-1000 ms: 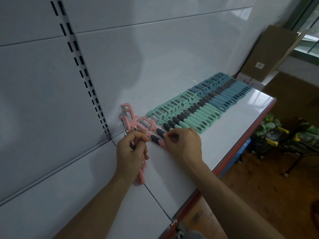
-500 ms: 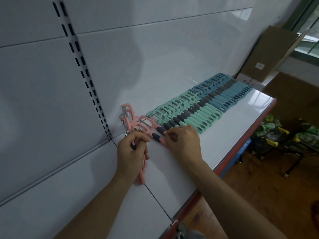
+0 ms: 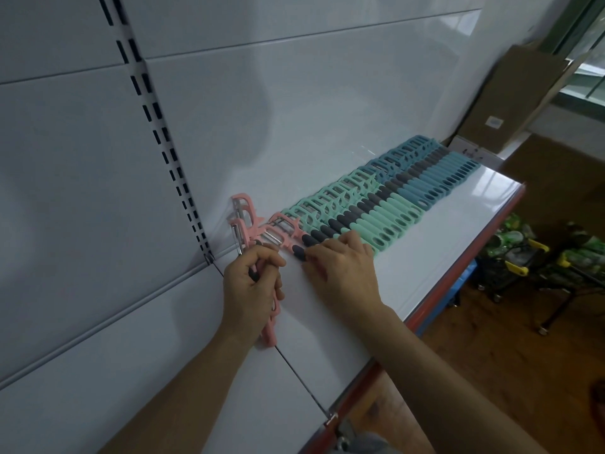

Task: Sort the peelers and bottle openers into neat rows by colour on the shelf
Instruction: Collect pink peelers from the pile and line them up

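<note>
A slotted upright (image 3: 157,126) runs down the white back panel (image 3: 327,109) at the left of the frame. Just right of its foot, the left hand (image 3: 252,290) is clenched round a bunch (image 3: 244,221) of pink peelers. Their steel-bladed heads stand above the knuckles against the panel, and their handle ends poke out below the wrist onto the shelf (image 3: 458,231).

At centre, two more pink peelers (image 3: 284,231) lie flat on the shelf at the near end of the row, heads toward the panel. The right hand (image 3: 343,270) lies over their handles, fingers bent and tips at the dark grips. Whether it grasps them or only presses them down cannot be told.

Touching them to the right, the mint peelers (image 3: 370,217) lie side by side. The blue peelers (image 3: 435,178) follow, carrying the same row to the shelf's far end at upper right. All have their heads toward the panel and their handles toward the red front edge (image 3: 458,283).

Beyond the shelf, at the upper right of the frame, a flattened cardboard box (image 3: 520,93) leans against the wall. Below it, at the right edge, wheeled carts (image 3: 523,257) with yellow handles stand on the brown floor.
</note>
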